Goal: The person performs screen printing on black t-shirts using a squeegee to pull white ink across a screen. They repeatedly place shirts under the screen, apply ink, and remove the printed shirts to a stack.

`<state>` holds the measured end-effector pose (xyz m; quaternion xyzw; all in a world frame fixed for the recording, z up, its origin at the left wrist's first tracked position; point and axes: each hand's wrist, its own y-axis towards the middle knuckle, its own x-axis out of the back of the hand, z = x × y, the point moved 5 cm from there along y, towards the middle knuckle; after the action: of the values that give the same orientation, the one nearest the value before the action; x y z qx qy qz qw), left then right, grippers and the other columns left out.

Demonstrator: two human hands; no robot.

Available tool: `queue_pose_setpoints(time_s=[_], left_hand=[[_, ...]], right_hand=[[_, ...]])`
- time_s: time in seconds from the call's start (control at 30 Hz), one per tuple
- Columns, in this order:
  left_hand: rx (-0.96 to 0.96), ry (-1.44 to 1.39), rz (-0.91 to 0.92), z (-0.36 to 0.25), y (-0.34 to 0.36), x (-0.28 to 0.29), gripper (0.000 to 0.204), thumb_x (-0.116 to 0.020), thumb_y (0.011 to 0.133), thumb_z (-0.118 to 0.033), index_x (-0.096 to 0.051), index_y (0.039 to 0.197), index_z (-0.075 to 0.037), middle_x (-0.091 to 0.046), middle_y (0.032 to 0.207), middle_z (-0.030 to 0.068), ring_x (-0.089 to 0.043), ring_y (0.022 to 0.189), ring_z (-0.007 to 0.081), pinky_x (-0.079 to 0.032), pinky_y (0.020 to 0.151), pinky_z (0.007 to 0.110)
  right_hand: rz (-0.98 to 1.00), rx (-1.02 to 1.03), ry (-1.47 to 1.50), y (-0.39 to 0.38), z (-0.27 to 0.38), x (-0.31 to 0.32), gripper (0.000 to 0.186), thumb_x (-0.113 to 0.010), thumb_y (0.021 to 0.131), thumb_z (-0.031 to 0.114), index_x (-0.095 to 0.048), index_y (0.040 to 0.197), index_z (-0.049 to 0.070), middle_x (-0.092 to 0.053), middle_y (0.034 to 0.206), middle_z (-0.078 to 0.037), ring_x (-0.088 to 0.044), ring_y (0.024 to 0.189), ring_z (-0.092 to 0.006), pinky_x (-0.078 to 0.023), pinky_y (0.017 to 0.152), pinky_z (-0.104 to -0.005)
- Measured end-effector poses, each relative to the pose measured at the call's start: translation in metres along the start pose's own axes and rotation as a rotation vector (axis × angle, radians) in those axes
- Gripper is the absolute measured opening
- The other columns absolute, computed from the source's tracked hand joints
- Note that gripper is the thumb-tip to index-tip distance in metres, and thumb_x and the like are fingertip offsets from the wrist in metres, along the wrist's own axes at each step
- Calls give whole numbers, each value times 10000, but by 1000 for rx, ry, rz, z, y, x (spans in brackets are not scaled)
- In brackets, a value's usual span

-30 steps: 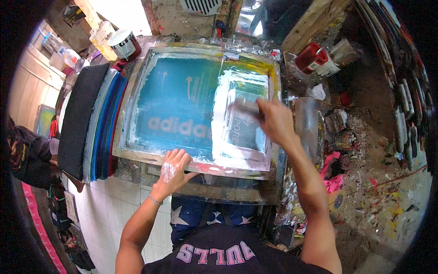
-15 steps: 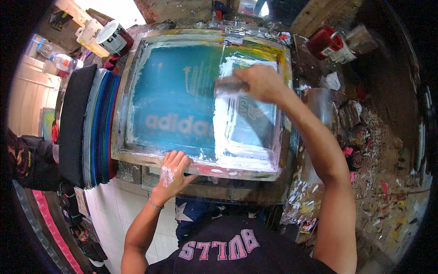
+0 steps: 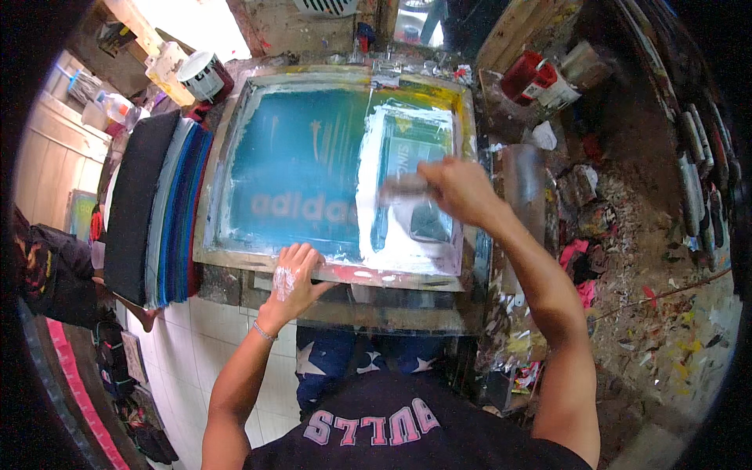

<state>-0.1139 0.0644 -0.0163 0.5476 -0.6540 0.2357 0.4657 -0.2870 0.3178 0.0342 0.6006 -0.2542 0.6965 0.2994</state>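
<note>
A screen-printing frame [image 3: 235, 264] with blue-green mesh [image 3: 294, 160] lies flat before me, pale lettering and designs showing in the mesh. My left hand [image 3: 294, 280], smeared with white on its back, grips the frame's near edge, fingers over the top. In my right hand [image 3: 464, 189] is a squeegee [image 3: 403, 188], blurred by motion, its blade on the right part of the mesh. White ink [image 3: 368, 244] lies thickly around a rectangular stencil area there. The fingertips of the right hand are partly smeared by motion.
Dark and blue fabric pieces [image 3: 145, 207] stand stacked left of the frame. An ink tub [image 3: 205, 77] sits at the far left, a red container [image 3: 529, 77] at the far right. Paint-spattered scraps [image 3: 583, 262] lie to the right. Another person's foot [image 3: 145, 315] shows at the left.
My right hand has drawn the squeegee nearer to me over the white ink, uncovering more of the stencil behind it. My left hand keeps its hold on the near edge.
</note>
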Motion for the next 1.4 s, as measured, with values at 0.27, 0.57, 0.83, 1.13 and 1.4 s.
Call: queue_pose_setpoints(time_s=[0.27,0.57,0.83,1.13,1.4], left_hand=[[6,19,35,3,0,0,504,-923,600,-187,-557,919,-49,-521,885,107,-519,867,311,-399,778,420],[20,-9,24,3,-1,-6,483,-908,607,-171,-566,920,-34,-544,922,134,-533,912,347,-416,820,444],[-23,-10,-8,4,-3,-4,464,-891,637,-191,-576,936,-26,-561,930,129,-544,939,337,-424,845,437],[-79,-23,-48,-30,35,83,434,-902,631,-272,-642,862,-14,-638,865,153,-618,852,357,-465,771,443],[-97,-187,97,-58,148,222,365,-855,752,-334,-735,854,-4,-655,711,93,-609,675,189,-482,642,323]], right_hand=[[-223,-185,-123,99,-75,0,215,-593,839,148,-652,1043,112,-719,889,-207,-712,856,-412,-555,701,-552],[-131,-128,9,-41,45,-23,149,-632,799,89,-547,921,83,-658,786,-134,-651,770,-393,-502,634,-534],[-171,-137,-90,-77,87,-24,154,-633,817,115,-588,960,78,-657,897,-130,-636,910,-360,-498,790,-477],[-420,-129,-224,-90,103,68,257,-654,827,244,-581,1014,84,-589,927,-122,-581,965,-324,-437,877,-459],[-665,-220,-350,-32,83,198,520,-591,944,554,-654,990,40,-653,886,-229,-662,895,-385,-495,802,-500]])
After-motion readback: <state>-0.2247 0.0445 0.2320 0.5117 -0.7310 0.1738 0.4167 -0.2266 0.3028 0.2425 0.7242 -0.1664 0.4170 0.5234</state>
